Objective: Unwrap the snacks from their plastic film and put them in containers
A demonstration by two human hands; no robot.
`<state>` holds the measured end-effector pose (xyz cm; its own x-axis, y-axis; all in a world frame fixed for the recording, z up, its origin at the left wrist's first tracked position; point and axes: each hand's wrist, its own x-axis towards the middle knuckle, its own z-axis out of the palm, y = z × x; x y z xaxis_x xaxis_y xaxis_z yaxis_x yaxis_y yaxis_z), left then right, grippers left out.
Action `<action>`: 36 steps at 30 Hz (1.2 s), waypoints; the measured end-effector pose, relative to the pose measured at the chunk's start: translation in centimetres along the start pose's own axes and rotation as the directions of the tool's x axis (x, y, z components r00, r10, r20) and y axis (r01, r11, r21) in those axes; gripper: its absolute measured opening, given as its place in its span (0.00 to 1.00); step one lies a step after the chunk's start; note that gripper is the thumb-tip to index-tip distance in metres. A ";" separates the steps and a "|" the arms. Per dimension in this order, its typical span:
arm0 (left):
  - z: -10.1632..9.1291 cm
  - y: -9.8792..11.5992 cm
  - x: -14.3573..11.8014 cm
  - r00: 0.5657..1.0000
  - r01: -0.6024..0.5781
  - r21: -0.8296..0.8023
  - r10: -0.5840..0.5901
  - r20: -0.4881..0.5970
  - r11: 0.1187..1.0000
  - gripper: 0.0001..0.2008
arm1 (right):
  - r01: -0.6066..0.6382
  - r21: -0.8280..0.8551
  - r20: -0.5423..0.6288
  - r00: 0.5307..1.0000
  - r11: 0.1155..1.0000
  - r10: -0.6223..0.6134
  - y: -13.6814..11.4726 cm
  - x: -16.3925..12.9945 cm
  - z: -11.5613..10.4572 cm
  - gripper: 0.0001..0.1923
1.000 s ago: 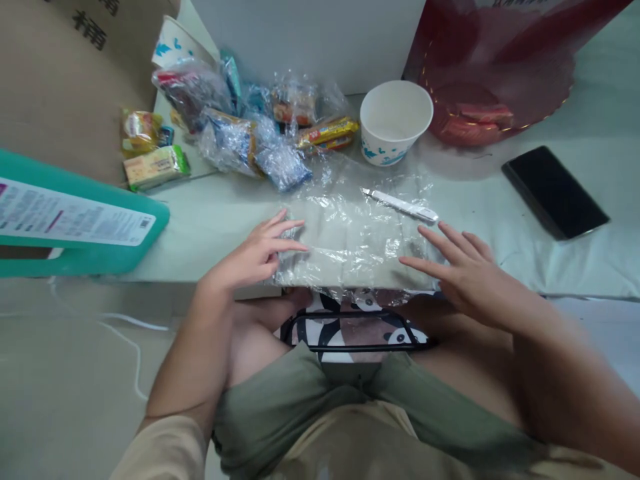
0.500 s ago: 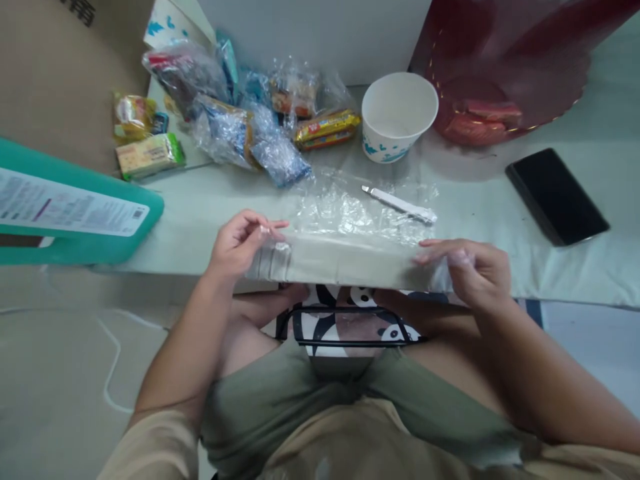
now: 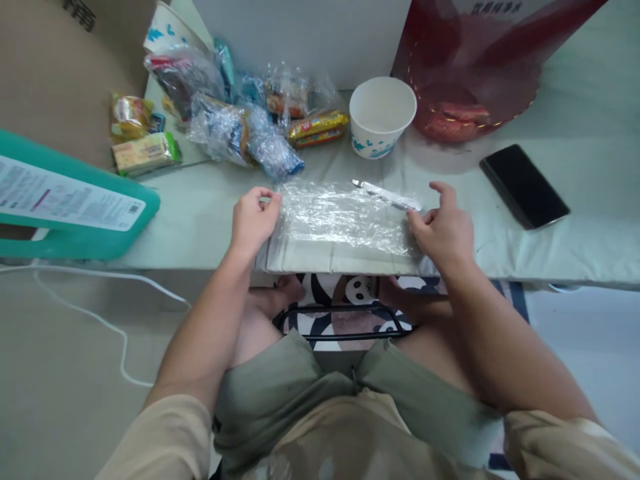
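1. Your left hand (image 3: 254, 220) is at the left edge of the plastic wrap (image 3: 345, 217), fingers curled in and pinching that edge between thumb and fingertips.
2. Your right hand (image 3: 443, 227) is at the opposite edge, fingers bent and loosely curled; the thumb and forefinger look closed on the film's right margin, though the exact contact is hard to make out.
3. The plastic wrap lies flat on the pale green pad (image 3: 200, 227), close to its near edge and right in front of you, pulled out between your two hands.
4. A small white knife (image 3: 387, 195) rests on the far right corner of the film, just beside your right fingers.
5. By my reckoning this sheet is very light and limp, clingy and crinkled. It will fold on itself or tear if it is tugged unevenly, so the side edges, where you have it, are the sensible places to hold.
6. Beyond the film stands a white paper cup (image 3: 383, 115), with a heap of wrapped snacks (image 3: 235, 120) to its left.
7. A black phone (image 3: 524, 185) lies well apart on the right, a red bag (image 3: 475, 73) behind it.
8. A teal box (image 3: 70, 207) sits on the far left.
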<state>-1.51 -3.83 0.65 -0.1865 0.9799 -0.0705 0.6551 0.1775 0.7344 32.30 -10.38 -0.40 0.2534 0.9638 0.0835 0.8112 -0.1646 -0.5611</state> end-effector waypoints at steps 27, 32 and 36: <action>-2.2 3.9 -0.3 0.531 0.264 -0.529 0.337 0.778 0.806 0.28 | 0.473 0.508 0.598 0.408 0.720 -0.690 -8.9 3.8 0.5 0.09; -1.0 3.9 1.0 0.866 0.198 -0.754 0.249 0.434 0.627 0.37 | 0.174 0.643 0.415 0.739 0.745 -0.531 -8.5 2.0 1.3 0.09; 2.2 3.8 0.1 0.724 0.365 -0.660 0.246 0.645 0.657 0.40 | 0.035 0.560 0.299 0.923 0.827 -0.242 -7.2 0.7 2.8 0.09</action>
<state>2.60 -2.87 1.96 0.4983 0.8112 -0.3060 -0.1211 0.4145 0.9019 25.15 -7.96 1.34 -0.1200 0.9922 -0.0335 0.3848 0.0153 -0.9229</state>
